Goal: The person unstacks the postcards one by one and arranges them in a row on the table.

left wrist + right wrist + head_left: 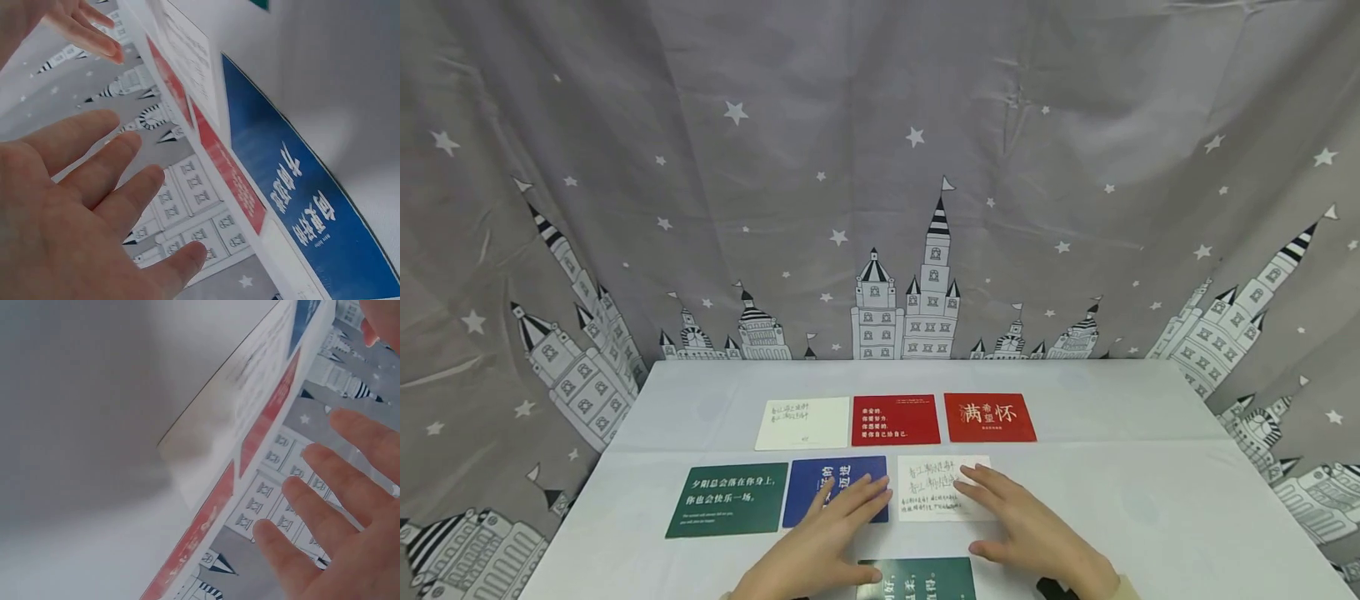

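My left hand (pixel 823 537) hovers with fingers spread over the lower right part of a blue card (pixel 801 496), and its thumb reaches the near green card (pixel 925 579). Over the right side of a white handwritten card (pixel 928 500) is my right hand (pixel 1026 525), its fingers also extended. Both palms hold nothing. In the left wrist view the loosely spread fingers (pixel 115 162) stand apart from the blue card. The right wrist view shows parted fingers (pixel 319 519) beside the cards. The near green card is cut off by the frame's bottom edge.
Behind lies a row with a cream handwritten card (pixel 802 423), a red card with white text (pixel 895 420) and an orange-red card (pixel 990 417). Another green card (pixel 727 500) is at left. A grey castle-print curtain (pixel 880 167) hangs behind the white table (pixel 1150 483).
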Motion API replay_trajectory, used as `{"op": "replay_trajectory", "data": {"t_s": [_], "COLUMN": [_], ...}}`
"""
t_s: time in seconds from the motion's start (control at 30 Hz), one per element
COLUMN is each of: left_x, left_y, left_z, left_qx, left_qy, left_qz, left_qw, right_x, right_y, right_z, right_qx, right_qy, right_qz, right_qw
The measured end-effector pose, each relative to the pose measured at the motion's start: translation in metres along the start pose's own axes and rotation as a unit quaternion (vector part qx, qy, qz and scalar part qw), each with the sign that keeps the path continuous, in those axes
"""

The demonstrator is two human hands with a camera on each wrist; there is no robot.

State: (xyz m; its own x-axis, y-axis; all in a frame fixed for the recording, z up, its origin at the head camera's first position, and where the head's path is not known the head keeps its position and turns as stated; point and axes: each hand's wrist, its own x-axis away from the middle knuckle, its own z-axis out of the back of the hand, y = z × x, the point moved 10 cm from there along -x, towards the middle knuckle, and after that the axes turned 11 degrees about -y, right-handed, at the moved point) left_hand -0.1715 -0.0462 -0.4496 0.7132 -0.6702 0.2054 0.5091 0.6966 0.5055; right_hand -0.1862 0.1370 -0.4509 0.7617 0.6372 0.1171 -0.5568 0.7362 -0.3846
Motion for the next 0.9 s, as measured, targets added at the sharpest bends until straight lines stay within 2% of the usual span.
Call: {"op": "replay_trajectory", "data": {"t_s": [0.1, 0.37, 0.5, 0.73, 0.83, 0.9], "left_x": [0.004, 0.011, 0.014, 0.021, 0.023, 0.025], "left_y": [0.005, 0.023, 0.028, 0.034, 0.034, 0.033], "left_z": [-0.004, -0.007, -0.011, -0.026, -0.035, -0.041], "left_qx": [0.005, -0.026, -0.018, -0.041, -0.059, -0.068], "left_qy": [-0.007, 0.014, 0.013, 0.023, 0.025, 0.033], "left_qz": [-0.003, -0.057, -0.073, -0.105, -0.103, -0.099], "left_qw": [1.0000, 0.9979, 0.9971, 0.9934, 0.9926, 0.9922], "right_x": [0.003, 0.010, 0.011, 0.020, 0.023, 0.026], "right_y": [-0.006, -0.016, -0.021, -0.035, -0.043, -0.048], "right_z": [-0.002, -0.016, -0.024, -0.035, -0.042, -0.047], "right_qx": [-0.002, -0.041, -0.044, -0.054, -0.046, -0.022], "right_qy": [-0.004, -0.038, -0.054, -0.038, -0.018, 0.011], "right_qz": [0.000, -0.017, -0.021, 0.022, 0.064, 0.097], "right_qw": [1.0000, 0.9983, 0.9973, 0.9976, 0.9968, 0.9950]}}
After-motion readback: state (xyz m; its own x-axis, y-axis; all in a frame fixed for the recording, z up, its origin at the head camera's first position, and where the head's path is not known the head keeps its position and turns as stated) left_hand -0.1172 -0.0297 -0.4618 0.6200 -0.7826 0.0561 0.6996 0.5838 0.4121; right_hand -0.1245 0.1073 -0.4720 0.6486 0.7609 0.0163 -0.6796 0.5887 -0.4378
